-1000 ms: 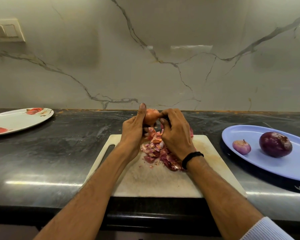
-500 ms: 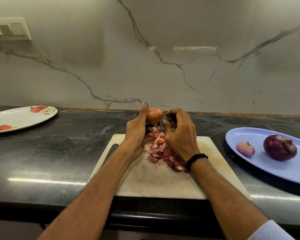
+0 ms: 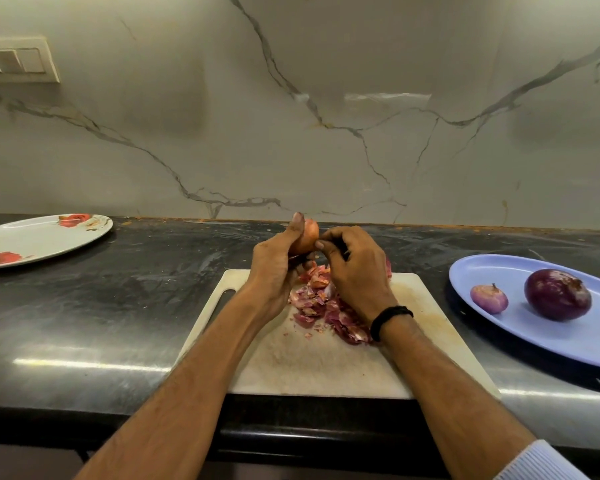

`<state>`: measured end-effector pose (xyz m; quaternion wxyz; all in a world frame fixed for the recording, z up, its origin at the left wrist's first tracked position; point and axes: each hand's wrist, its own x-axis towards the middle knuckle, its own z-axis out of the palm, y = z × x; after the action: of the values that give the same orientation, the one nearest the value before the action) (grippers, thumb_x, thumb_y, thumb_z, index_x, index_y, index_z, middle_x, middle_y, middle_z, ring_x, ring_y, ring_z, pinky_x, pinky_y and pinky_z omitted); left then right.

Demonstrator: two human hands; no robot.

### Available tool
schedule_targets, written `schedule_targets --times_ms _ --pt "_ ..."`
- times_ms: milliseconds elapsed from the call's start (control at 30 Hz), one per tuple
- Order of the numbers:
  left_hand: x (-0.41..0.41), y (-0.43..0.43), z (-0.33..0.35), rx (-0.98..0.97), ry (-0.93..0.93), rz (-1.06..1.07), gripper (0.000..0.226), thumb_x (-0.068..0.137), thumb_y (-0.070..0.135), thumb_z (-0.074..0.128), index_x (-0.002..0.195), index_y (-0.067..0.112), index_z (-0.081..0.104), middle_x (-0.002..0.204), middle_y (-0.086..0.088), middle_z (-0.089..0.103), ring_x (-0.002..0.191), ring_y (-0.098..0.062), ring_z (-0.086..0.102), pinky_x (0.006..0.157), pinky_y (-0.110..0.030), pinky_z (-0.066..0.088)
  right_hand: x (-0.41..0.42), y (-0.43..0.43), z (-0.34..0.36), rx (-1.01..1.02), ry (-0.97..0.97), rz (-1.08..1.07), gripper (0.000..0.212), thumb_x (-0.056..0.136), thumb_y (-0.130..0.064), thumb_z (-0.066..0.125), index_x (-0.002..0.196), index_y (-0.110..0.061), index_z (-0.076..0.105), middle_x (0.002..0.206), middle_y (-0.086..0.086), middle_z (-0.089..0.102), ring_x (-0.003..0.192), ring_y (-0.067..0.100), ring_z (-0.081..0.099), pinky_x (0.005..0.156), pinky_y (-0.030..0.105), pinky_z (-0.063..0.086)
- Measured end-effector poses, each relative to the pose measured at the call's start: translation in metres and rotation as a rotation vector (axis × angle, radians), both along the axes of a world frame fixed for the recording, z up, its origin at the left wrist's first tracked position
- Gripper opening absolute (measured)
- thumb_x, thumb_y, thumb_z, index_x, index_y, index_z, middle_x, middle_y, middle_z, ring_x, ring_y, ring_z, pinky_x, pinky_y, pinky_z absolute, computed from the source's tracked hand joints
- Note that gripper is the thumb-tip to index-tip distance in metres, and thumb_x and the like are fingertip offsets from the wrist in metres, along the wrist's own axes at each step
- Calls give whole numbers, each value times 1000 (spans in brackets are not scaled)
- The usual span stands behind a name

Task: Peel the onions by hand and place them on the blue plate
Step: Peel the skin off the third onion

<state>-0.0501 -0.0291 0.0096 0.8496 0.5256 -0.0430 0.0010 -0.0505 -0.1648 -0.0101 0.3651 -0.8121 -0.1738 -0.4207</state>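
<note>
An unpeeled onion [image 3: 308,237] is gripped by the curled thumb and fingers of the left hand [image 3: 274,268] and pinched at its side by the curled right hand [image 3: 355,268], held above peel scraps [image 3: 321,306] on the cutting board [image 3: 326,368], well apart from the blue plate [image 3: 534,337], on which a small onion [image 3: 489,298] and a large purple onion [image 3: 557,294] are set.

We see a blue plate [image 3: 499,271], a dark purple onion [image 3: 557,294], a pale pink onion [image 3: 489,298], an orange-tan onion [image 3: 309,237], pink-red peels [image 3: 326,306], a black desk [image 3: 118,306].
</note>
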Motion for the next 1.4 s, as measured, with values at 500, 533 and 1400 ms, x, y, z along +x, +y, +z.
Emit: schedule_targets --times_ms 500,533,1400 --pt "-10 1 3 86 -20 -104 49 103 39 50 117 -5 64 92 -13 66 72 -16 59 67 -28 49 0 -3 2 107 25 8 5 88 -3 71 92 -6 70 91 3 66 80 5 55 73 0 40" --pt "-10 0 2 93 -23 -103 48 103 39 51 118 -5 64 93 -13 67 72 -15 60 67 -27 49 1 -4 2 107 18 2 6 88 -1 69 91 -6 69 91 4 66 80 6 56 72 0 40" --pt "-4 1 0 84 -163 -64 65 79 -26 49 126 15 66 123 -16 61 91 -24 67 63 -26 56 4 -4 -1 -20 24 33 32 87 2 64 117 -8 58 112 4 62 98 13 57 84 11 44"
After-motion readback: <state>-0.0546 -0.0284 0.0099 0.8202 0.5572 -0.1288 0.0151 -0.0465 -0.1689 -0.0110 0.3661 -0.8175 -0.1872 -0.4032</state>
